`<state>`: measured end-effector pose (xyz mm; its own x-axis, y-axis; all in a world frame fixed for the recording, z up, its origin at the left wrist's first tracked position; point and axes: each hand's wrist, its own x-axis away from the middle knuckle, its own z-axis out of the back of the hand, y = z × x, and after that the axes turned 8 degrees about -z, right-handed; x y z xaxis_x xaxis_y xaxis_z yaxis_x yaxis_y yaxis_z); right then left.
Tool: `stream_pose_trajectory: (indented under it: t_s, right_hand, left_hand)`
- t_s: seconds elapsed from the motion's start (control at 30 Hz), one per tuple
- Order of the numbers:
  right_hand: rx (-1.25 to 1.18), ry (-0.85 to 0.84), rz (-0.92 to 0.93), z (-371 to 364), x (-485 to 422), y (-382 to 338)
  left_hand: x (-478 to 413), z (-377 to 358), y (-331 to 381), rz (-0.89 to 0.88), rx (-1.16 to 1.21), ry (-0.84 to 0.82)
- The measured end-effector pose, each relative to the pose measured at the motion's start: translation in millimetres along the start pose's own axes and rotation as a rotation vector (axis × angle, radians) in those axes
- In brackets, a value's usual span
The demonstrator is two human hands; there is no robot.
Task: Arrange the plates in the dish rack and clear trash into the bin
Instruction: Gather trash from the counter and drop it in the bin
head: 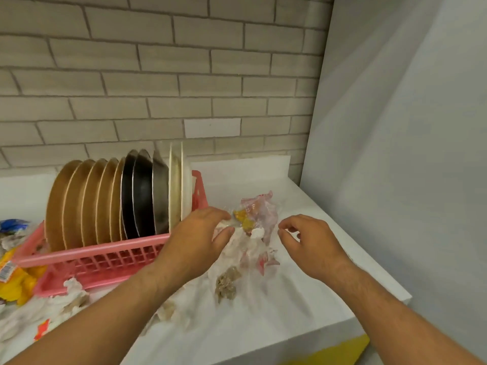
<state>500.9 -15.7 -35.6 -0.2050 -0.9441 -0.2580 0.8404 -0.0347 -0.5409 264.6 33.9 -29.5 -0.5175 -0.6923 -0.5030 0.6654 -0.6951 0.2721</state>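
Left hand (195,238), seemingly pinching crinkled plastic (259,214)

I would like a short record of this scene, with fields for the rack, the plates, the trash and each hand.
dish rack: pink, on the white counter, left of the hands
plates: brown, black and white ones, all upright in the rack
trash pile: crumpled plastic and paper, right of the rack
left hand: grips the trash pile
right hand: fingers curled beside the pile; contact unclear
other trash: yellow wrapper and tissues at the left
bin: not in view
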Motion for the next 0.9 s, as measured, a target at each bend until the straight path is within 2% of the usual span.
stream_pose_trajectory:
  t_s: [0.17, 0.4, 0.47, 0.7, 0.9]
  right_hand:
    - [0.017, -0.08, -0.017, -8.3, -51.9, 40.7]
    - [-0.017, -0.128, -0.008, -29.6, -90.6, 81.7]
    - [-0.026, -0.148, -0.013, -33.8, -96.7, 91.5]
    - [-0.11, -0.173, -0.051, -37.2, -112.1, 101.5]
    - [-0.13, -0.153, -0.034, -32.0, -122.3, 91.7]
  left_hand:
    - [-75.7, -39.1, -10.1, 0.134, -0.078, -0.151]
    - [-135.1, -88.5, -13.2, 0.54, 0.011, -0.478]
    - [-140.8, -95.3, -18.0, 0.512, 0.031, -0.495]
    - [-172.6, -65.2, -23.2, 0.195, 0.123, -0.442]
    - [-201.1, -34.1, -22.7, 0.137, 0.055, -0.307]
